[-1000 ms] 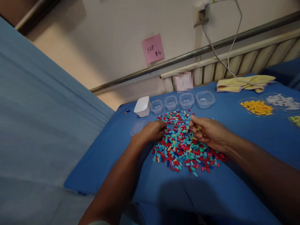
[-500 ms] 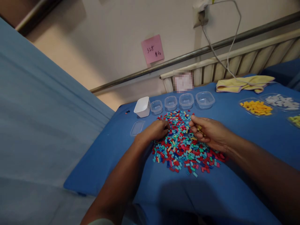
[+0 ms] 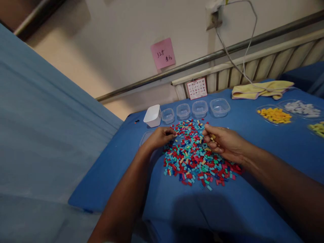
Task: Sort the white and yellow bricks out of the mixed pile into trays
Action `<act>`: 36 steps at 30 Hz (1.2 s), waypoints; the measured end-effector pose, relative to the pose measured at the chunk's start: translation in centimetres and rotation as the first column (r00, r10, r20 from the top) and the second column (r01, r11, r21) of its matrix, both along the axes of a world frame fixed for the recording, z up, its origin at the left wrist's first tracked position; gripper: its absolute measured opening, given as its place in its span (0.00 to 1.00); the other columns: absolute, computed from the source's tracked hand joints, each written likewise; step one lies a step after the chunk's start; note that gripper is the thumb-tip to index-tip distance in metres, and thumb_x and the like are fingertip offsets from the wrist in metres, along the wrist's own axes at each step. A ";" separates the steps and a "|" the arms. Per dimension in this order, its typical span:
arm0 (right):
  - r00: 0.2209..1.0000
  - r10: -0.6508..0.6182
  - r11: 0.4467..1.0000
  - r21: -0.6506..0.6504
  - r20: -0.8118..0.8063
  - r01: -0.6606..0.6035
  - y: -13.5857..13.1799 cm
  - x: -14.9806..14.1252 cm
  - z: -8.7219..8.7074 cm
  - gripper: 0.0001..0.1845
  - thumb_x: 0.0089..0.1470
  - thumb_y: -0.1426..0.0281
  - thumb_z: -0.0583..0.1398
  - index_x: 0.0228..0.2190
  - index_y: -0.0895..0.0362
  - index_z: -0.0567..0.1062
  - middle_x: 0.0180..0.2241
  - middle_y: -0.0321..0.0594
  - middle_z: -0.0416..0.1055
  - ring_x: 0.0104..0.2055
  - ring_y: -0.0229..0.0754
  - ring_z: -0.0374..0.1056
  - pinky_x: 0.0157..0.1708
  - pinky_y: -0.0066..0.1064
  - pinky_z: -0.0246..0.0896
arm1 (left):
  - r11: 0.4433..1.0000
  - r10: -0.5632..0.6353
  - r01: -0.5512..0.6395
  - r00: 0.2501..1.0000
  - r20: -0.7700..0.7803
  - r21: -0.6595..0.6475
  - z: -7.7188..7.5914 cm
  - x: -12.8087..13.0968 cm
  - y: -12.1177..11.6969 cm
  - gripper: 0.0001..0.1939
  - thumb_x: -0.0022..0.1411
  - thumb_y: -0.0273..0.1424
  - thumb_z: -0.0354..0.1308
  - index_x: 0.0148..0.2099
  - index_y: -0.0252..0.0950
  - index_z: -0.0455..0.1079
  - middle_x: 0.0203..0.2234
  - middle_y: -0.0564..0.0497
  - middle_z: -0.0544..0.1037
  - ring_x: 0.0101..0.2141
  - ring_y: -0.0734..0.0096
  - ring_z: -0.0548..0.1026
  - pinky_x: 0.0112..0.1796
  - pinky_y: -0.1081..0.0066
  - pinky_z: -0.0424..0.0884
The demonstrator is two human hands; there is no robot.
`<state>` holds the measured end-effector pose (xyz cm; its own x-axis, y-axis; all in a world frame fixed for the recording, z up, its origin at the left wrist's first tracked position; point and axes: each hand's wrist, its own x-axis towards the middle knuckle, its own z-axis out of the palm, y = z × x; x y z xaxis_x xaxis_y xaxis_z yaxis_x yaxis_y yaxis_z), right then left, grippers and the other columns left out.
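Note:
A wide pile of small toy building bricks in red, light blue, dark blue, green, pink and pale yellow lies on the blue-covered table. At the pile's upper left edge is my left hand, thumb and fingers pinched together; a tiny pale spot shows at the tips, too small to name. Over the right side of the pile my right hand is half turned up, its fingers curled around several yellow bricks. Part of the pile is hidden under both hands.
Behind the pile stand a white tub and a row of clear containers. A clear lid lies partly behind my left hand. To the right are trays of orange-yellow bricks, white bricks and yellow-green bricks, and a yellow cloth.
My left hand has drawn back left out of the pile and now covers part of the clear lid. My right hand stays nearly in place with the yellow bricks.

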<state>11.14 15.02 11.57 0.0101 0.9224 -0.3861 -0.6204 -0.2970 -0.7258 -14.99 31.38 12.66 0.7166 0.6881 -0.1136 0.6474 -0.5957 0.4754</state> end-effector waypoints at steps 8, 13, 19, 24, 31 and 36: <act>0.983 -0.140 0.990 -0.026 -0.115 0.138 0.8 1.9 0.6 0.19 0.76 0.64 0.57 0.32 0.56 0.76 0.25 0.36 0.68 0.19 0.31 0.58 0.09 0.18 0.46 | 0.960 -0.162 0.223 0.934 -0.318 0.167 0.9 2.1 -1.1 0.09 0.60 0.20 0.59 0.32 0.36 0.78 0.31 0.47 0.80 0.31 0.63 0.72 0.33 0.63 0.58; 0.962 -0.207 0.977 -0.087 -0.180 0.194 1.6 2.1 0.0 0.16 0.77 0.66 0.55 0.35 0.56 0.76 0.29 0.42 0.75 0.23 0.34 0.66 0.12 0.19 0.55 | 0.959 -0.154 0.195 0.967 -0.203 0.204 2.9 5.3 -2.4 0.07 0.69 0.25 0.59 0.41 0.34 0.79 0.34 0.50 0.80 0.32 0.67 0.73 0.34 0.66 0.62; 0.970 -0.101 0.995 -0.019 -0.221 0.099 1.2 1.1 0.1 0.19 0.79 0.64 0.52 0.38 0.57 0.76 0.28 0.39 0.73 0.22 0.34 0.67 0.10 0.20 0.48 | 0.881 -0.453 0.418 0.880 0.145 0.221 5.3 12.1 -5.3 0.09 0.72 0.24 0.61 0.50 0.34 0.81 0.43 0.48 0.82 0.43 0.66 0.79 0.45 0.67 0.70; 0.960 -0.157 0.988 -0.040 -0.233 0.152 1.2 1.9 0.8 0.19 0.79 0.65 0.51 0.37 0.56 0.74 0.27 0.37 0.71 0.19 0.32 0.62 0.09 0.18 0.43 | 0.924 -0.376 0.346 0.901 0.217 0.166 5.3 12.8 -3.1 0.12 0.74 0.25 0.60 0.55 0.35 0.82 0.46 0.48 0.85 0.47 0.67 0.81 0.49 0.69 0.73; 0.900 -0.338 0.939 -0.027 -0.274 0.344 1.9 5.8 0.7 0.24 0.78 0.61 0.53 0.27 0.54 0.64 0.19 0.30 0.60 0.15 0.31 0.54 0.09 0.20 0.42 | 0.984 0.044 -0.011 0.983 -0.178 0.180 2.5 10.1 0.9 0.10 0.67 0.23 0.63 0.47 0.33 0.84 0.36 0.50 0.85 0.36 0.66 0.80 0.36 0.69 0.67; 0.897 -0.351 0.932 -0.013 -0.269 0.361 1.9 7.1 0.7 0.26 0.78 0.59 0.53 0.25 0.53 0.60 0.17 0.27 0.55 0.14 0.31 0.49 0.09 0.21 0.39 | 0.982 0.036 0.022 0.953 -0.302 0.187 0.1 11.2 1.3 0.08 0.68 0.28 0.63 0.44 0.34 0.84 0.34 0.50 0.84 0.35 0.66 0.79 0.33 0.69 0.65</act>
<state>18.20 16.92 12.27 0.2437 0.8895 -0.3865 -0.8489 0.0029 -0.5286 -3.80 32.64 12.78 0.6637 0.7225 -0.1934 0.7475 -0.6499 0.1375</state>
